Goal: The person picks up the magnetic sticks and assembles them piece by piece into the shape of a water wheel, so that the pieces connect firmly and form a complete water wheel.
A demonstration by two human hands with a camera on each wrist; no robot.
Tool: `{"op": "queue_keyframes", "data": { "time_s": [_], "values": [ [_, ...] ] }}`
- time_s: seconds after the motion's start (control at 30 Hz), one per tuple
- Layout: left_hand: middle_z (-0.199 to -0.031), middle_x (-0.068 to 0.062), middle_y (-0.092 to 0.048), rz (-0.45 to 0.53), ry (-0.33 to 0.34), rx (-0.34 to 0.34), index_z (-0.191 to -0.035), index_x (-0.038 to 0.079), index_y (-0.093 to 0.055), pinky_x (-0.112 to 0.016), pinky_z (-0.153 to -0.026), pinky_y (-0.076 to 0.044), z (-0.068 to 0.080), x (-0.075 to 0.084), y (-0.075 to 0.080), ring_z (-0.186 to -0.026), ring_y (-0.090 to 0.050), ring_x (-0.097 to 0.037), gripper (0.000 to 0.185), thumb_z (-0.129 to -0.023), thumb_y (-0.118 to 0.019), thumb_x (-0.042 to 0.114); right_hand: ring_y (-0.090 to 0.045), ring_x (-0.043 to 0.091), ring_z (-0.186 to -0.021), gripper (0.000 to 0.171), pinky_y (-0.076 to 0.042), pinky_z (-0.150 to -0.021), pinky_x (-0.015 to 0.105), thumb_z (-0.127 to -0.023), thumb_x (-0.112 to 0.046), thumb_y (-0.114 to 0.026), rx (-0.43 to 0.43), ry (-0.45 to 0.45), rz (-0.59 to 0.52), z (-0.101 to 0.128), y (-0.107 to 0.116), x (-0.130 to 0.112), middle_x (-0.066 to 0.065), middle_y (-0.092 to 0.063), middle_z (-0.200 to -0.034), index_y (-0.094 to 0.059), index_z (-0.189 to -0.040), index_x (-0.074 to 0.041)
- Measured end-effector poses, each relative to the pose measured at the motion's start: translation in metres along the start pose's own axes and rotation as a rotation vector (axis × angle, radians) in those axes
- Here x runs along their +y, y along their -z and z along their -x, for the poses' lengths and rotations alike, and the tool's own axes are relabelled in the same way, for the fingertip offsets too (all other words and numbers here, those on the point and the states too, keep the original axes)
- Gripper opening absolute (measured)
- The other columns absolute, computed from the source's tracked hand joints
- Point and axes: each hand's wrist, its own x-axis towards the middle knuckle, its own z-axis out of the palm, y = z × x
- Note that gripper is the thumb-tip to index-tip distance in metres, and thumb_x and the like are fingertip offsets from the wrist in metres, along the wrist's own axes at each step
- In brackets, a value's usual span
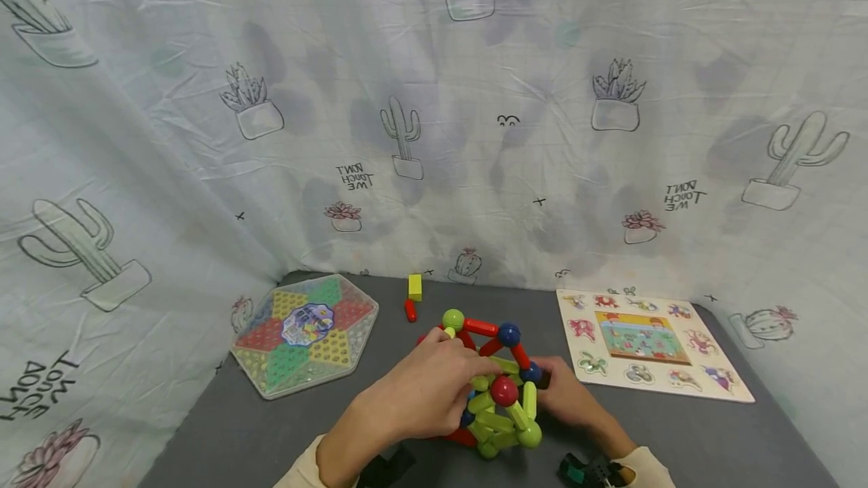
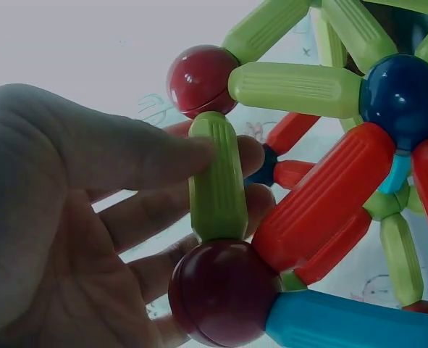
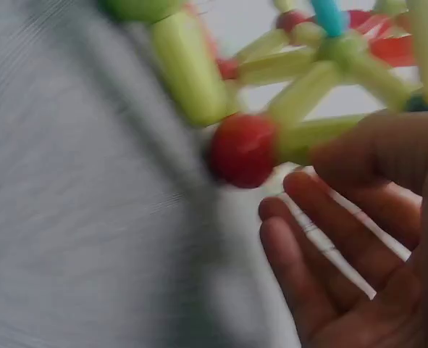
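Plastic rods in lime green, red and blue, joined at coloured balls, make up the ball-and-rod structure (image 1: 495,386) that sits near the front middle of the grey table (image 1: 678,435), between the two hands. The left hand (image 1: 423,390) comes at it from the near left side: in the left wrist view its thumb and fingers (image 2: 221,156) pinch one upright green rod (image 2: 217,177) that runs between a dark red ball above and another below, a grip that looks meant to steady that one member while the rest of the frame keeps its shape. The right hand (image 1: 566,394) is at the structure's right flank; the right wrist view is blurred, but its fingers (image 3: 322,246) seem spread and relaxed just beside a red ball (image 3: 242,150), cupping rather than gripping, probably as a brace against tipping.

Away from the hands, a hexagonal game board (image 1: 305,333) under a clear lid lies at the left, a wooden peg puzzle (image 1: 644,341) at the right, and a yellow block (image 1: 415,287) with a small red piece (image 1: 410,311) near the cactus-print cloth (image 1: 434,111).
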Motion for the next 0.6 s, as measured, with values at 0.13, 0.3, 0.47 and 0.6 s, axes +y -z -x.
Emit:
{"op": "queue_keyframes", "data": {
  "time_s": [0.13,0.3,0.47,0.6],
  "values": [
    [-0.109,0.018,-0.078,-0.003,-0.01,0.009,-0.138,0.032,-0.075,-0.03,-0.087,-0.037,0.001,0.0,0.0,-0.1,-0.066,-0.002,0.048,-0.099,-0.072,0.004,-0.073,0.004,-0.096,0.031,-0.06,-0.084,0.025,-0.098,-0.004,-0.073,-0.019,-0.091,0.078,0.006,0.014,-0.025,0.005,-0.08,-0.111,-0.076,-0.129,-0.003],
    [-0.105,0.016,-0.077,0.002,-0.028,0.022,-0.136,0.029,-0.077,-0.03,-0.088,-0.037,0.001,-0.002,-0.001,-0.097,-0.065,-0.002,0.044,-0.1,-0.07,0.004,-0.079,0.014,-0.101,0.036,-0.063,-0.083,0.026,-0.105,-0.021,-0.074,-0.063,-0.239,0.132,0.024,0.027,-0.06,0.008,-0.082,-0.116,-0.074,-0.134,0.001],
    [-0.107,0.016,-0.078,-0.008,-0.039,0.042,-0.134,0.027,-0.078,-0.029,-0.089,-0.039,0.003,-0.003,-0.003,-0.099,-0.066,-0.003,0.039,-0.101,-0.071,0.006,-0.077,0.026,-0.092,0.044,-0.064,-0.076,0.033,-0.113,-0.026,-0.063,-0.198,-0.381,-0.098,0.047,0.023,-0.081,0.015,-0.08,-0.105,-0.069,-0.137,0.01],
    [-0.111,0.015,-0.078,-0.009,-0.034,0.041,-0.133,0.026,-0.078,-0.029,-0.089,-0.038,0.004,-0.004,-0.004,-0.101,-0.066,-0.004,0.037,-0.102,-0.07,0.008,-0.078,0.022,-0.096,0.043,-0.065,-0.081,0.034,-0.116,-0.024,-0.057,-0.276,-0.416,-0.307,0.06,0.009,-0.084,0.02,-0.08,-0.112,-0.068,-0.136,0.012]
  ]
}}
